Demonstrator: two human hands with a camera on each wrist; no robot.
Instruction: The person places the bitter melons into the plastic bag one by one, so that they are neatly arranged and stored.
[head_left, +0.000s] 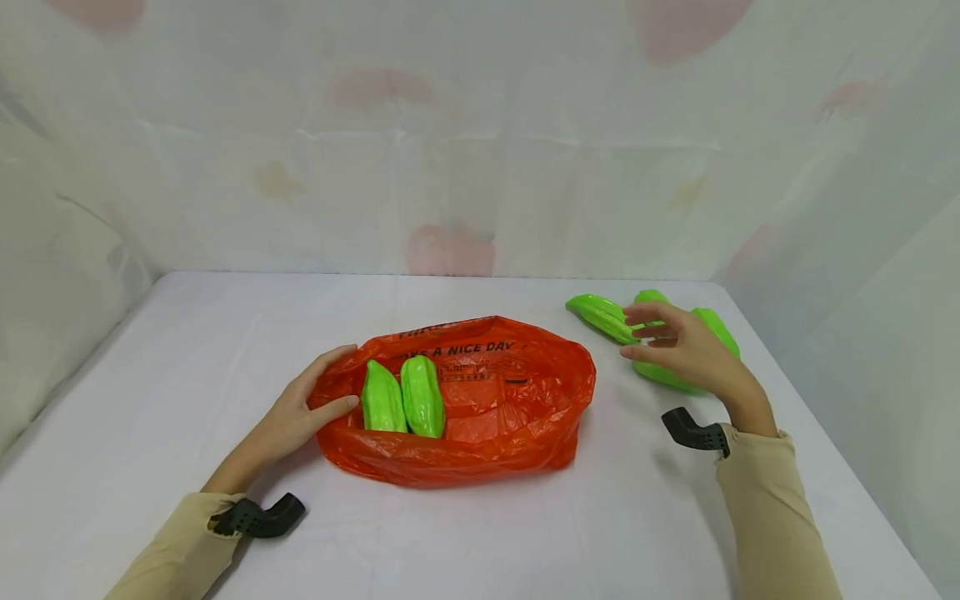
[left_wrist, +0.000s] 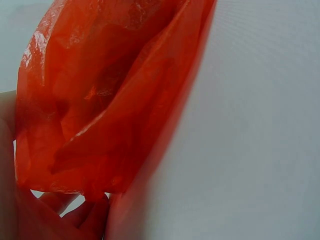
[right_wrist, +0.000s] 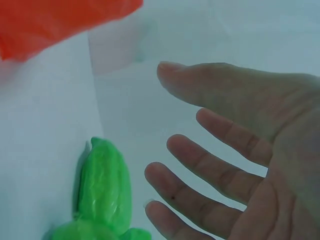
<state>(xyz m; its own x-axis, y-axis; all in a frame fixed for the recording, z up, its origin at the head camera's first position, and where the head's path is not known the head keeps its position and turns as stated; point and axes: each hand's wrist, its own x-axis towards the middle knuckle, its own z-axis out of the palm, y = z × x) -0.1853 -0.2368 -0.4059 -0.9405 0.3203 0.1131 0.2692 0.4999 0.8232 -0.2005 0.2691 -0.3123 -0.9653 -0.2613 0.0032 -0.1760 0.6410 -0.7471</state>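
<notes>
A red plastic bag (head_left: 480, 457) lies on the table with its mouth spread wide. Inside its left part are two bright green ridged gourds (head_left: 383, 398). My left hand (head_left: 300, 408) holds the bag's left end, thumb at the rim; in the left wrist view, curled fingers (left_wrist: 92, 215) show beside the red film. Over more green gourds (head_left: 600, 315) at the table's far right hovers my right hand (head_left: 690, 346), fingers spread and bent a little. The right wrist view has nothing between those fingers, with a gourd (right_wrist: 104, 185) below and apart from them.
The white-covered table (head_left: 420, 542) meets a pale patterned curtain (head_left: 510, 183) at the back, with more hanging along both sides. Several gourds lie together near the right table edge, partly behind my right hand. Black wrist devices (head_left: 258, 515) sit on both cuffs.
</notes>
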